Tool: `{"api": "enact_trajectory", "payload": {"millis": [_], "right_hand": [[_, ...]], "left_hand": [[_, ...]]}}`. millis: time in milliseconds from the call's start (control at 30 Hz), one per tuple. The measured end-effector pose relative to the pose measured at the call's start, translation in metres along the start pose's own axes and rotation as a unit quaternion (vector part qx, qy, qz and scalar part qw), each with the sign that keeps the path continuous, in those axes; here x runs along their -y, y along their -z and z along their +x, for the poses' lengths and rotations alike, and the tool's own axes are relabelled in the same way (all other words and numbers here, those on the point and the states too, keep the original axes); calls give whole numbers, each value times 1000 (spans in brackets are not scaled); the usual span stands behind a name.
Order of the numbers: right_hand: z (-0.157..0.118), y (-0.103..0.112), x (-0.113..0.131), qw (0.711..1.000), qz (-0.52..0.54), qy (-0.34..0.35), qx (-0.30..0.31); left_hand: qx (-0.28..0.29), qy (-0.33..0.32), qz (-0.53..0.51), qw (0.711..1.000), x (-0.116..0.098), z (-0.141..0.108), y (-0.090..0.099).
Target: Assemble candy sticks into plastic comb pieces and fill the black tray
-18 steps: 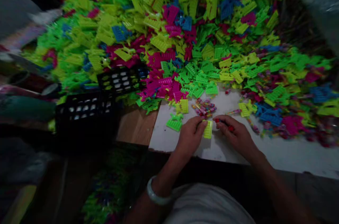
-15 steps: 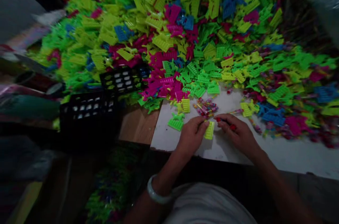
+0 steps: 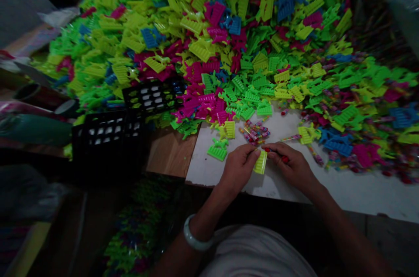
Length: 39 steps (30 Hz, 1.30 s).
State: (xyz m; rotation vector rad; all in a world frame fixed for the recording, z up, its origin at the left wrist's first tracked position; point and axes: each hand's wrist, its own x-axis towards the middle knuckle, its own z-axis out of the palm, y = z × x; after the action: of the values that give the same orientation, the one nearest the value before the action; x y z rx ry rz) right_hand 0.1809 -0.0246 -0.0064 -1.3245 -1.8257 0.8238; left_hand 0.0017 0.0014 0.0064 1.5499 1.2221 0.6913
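My left hand [image 3: 238, 164] is closed, thumb and fingers pinching a yellow slatted plastic piece [image 3: 261, 163] just over the white board. Close beside it, my right hand [image 3: 292, 165] grips a small red-ended item [image 3: 284, 159], its far end reaching the top of the yellow piece; fingers hide most of it. Behind the hands lies a little heap of thin colourful tubes [image 3: 254, 132]. To the left of them rest a green animal-shaped piece [image 3: 218, 149] with a slatted base and a yellow one [image 3: 227, 130].
A large pile of green, yellow, pink and blue plastic pieces [image 3: 203, 50] covers the back. Black perforated baskets [image 3: 108, 146] stand at left. More tubes and pieces [image 3: 356, 137] spread to the right on the white board [image 3: 203, 168]. More pieces [image 3: 131, 233] lie below, at lower left.
My right hand has moved slightly left, bringing the red-ended item up to the yellow piece. The yellow piece has shifted a little to the right.
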Motion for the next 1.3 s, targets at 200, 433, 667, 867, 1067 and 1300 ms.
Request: {"api": "enact_trajectory", "payload": {"millis": [200, 433, 667, 867, 1067, 1300], "right_hand": [[-2, 1, 0, 999, -16, 44, 3], [-10, -8, -3, 995, -42, 87, -1], [-24, -19, -13, 983, -102, 147, -28], [-23, -16, -11, 987, -65, 144, -22], [-22, -9, -1, 987, -107, 123, 4], [-19, -15, 1, 971, -207, 120, -14]], "left_hand": [[-10, 14, 31, 999, -2, 0, -1], [-26, 36, -2, 999, -4, -2, -4], [7, 94, -20, 995, 4, 1, -6], [11, 90, -34, 995, 5, 0, -4], [12, 65, -33, 997, -5, 2, -6], [-15, 111, -26, 993, -9, 0, -12]]}}
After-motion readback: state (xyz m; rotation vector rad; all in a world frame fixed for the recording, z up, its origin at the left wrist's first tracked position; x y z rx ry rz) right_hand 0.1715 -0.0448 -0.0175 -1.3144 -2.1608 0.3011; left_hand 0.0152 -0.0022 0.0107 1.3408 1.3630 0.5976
